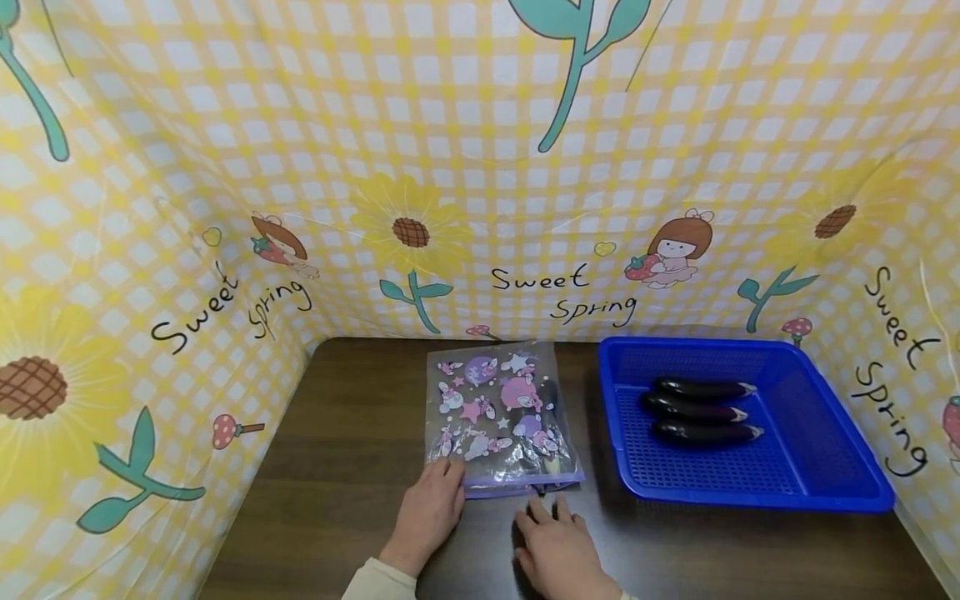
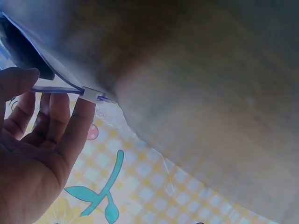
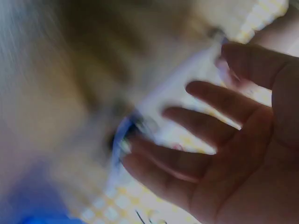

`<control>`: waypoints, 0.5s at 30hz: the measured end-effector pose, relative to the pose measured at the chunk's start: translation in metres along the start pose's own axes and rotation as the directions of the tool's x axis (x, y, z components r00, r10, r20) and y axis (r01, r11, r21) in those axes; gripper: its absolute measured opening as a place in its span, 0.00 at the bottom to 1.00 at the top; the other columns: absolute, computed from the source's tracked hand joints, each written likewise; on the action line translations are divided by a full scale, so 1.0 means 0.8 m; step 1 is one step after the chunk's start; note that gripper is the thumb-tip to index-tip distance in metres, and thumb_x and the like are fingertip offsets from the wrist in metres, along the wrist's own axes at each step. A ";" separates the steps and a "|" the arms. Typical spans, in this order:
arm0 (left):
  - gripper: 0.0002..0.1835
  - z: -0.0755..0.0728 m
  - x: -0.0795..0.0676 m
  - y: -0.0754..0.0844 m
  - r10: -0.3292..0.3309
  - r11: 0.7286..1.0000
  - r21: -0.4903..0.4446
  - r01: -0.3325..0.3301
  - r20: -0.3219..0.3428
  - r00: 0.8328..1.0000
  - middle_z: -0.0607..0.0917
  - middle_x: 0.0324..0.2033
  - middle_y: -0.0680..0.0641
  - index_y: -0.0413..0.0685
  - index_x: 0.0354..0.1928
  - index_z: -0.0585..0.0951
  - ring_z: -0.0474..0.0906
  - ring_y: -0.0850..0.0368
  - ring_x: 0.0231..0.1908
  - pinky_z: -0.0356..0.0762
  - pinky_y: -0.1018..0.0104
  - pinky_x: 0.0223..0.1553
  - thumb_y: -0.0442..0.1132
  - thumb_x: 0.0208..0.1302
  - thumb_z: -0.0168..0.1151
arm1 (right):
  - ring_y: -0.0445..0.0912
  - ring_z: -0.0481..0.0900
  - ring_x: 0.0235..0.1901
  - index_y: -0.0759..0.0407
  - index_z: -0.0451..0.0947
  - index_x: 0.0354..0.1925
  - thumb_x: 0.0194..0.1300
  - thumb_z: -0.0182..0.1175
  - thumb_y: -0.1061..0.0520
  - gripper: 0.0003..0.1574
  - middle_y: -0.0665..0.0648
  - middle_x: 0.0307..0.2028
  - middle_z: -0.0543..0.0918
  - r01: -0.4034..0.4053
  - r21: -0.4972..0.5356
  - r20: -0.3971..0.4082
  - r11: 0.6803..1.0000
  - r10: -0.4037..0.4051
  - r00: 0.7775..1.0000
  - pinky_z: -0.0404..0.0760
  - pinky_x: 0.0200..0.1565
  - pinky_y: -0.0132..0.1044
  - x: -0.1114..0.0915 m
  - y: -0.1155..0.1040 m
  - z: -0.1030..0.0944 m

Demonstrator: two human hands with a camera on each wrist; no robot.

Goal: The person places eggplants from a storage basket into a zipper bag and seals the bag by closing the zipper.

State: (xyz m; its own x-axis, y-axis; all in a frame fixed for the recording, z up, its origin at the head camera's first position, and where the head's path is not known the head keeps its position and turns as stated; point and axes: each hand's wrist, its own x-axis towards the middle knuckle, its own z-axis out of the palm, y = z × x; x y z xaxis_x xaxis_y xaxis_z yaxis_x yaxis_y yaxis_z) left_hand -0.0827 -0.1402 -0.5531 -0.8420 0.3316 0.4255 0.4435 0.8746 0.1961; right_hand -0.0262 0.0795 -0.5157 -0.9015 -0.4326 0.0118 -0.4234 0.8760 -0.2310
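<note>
A clear zip bag (image 1: 472,450) printed with pink and purple cartoon figures lies flat on the table, its purple zip edge toward me. My left hand (image 1: 429,510) pinches that edge at the left corner; in the left wrist view a white slider (image 2: 91,94) sits by the index fingertip and the purple strips part beyond it. Inside the bag's right side shows a dark eggplant (image 1: 552,404), its pale stem end near the mouth. My right hand (image 1: 561,550) has its fingers spread, fingertips just in front of the zip edge's right half.
To the right stands a blue plastic basket (image 1: 817,442) with three eggplants (image 1: 701,410) lying side by side in it. The dark wooden table (image 1: 337,450) extends left of the bag. A yellow checked cloth (image 1: 480,167) walls the back and both sides.
</note>
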 end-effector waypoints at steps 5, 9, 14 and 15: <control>0.12 0.002 0.001 -0.002 0.002 1.000 0.001 -0.002 0.017 1.000 0.74 0.30 0.49 0.48 0.37 0.75 0.73 0.52 0.30 0.73 0.57 0.21 0.36 0.49 0.66 | 0.53 0.82 0.36 0.55 0.79 0.49 0.57 0.63 0.46 0.24 0.57 0.42 0.84 0.055 0.051 -0.080 0.997 -0.051 0.995 0.78 0.35 0.47 -0.009 0.022 -0.065; 0.14 0.002 0.001 -0.006 0.009 1.000 -0.004 -0.009 0.024 1.000 0.75 0.31 0.48 0.47 0.38 0.75 0.74 0.51 0.32 0.74 0.56 0.24 0.34 0.48 0.67 | 0.52 0.82 0.39 0.56 0.79 0.51 0.59 0.62 0.47 0.24 0.57 0.43 0.83 0.006 0.082 -0.132 0.997 0.005 0.991 0.78 0.41 0.47 -0.006 0.055 -0.120; 0.16 0.004 -0.004 -0.008 0.010 1.000 0.009 -0.011 0.037 0.999 0.76 0.32 0.47 0.46 0.40 0.77 0.75 0.50 0.32 0.74 0.54 0.27 0.35 0.47 0.68 | 0.54 0.81 0.43 0.60 0.79 0.50 0.60 0.63 0.51 0.22 0.59 0.45 0.83 -0.055 0.087 -0.152 0.995 0.068 0.986 0.76 0.46 0.51 0.004 0.119 -0.156; 0.16 0.004 -0.006 -0.008 0.010 1.000 0.011 -0.010 0.040 0.999 0.76 0.32 0.47 0.45 0.40 0.78 0.74 0.49 0.32 0.74 0.54 0.27 0.35 0.47 0.68 | 0.55 0.81 0.43 0.61 0.79 0.50 0.60 0.63 0.52 0.21 0.59 0.44 0.83 -0.063 0.085 -0.140 0.994 0.075 0.987 0.76 0.45 0.51 0.005 0.134 -0.160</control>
State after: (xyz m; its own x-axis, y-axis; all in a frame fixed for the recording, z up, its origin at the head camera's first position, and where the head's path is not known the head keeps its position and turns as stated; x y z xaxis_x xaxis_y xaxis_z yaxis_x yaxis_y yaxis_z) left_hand -0.0830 -0.1463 -0.5595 -0.8493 0.3539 0.3916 0.4487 0.8749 0.1823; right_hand -0.0867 0.1986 -0.4161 -0.9343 -0.3319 0.1305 -0.3564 0.8804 -0.3128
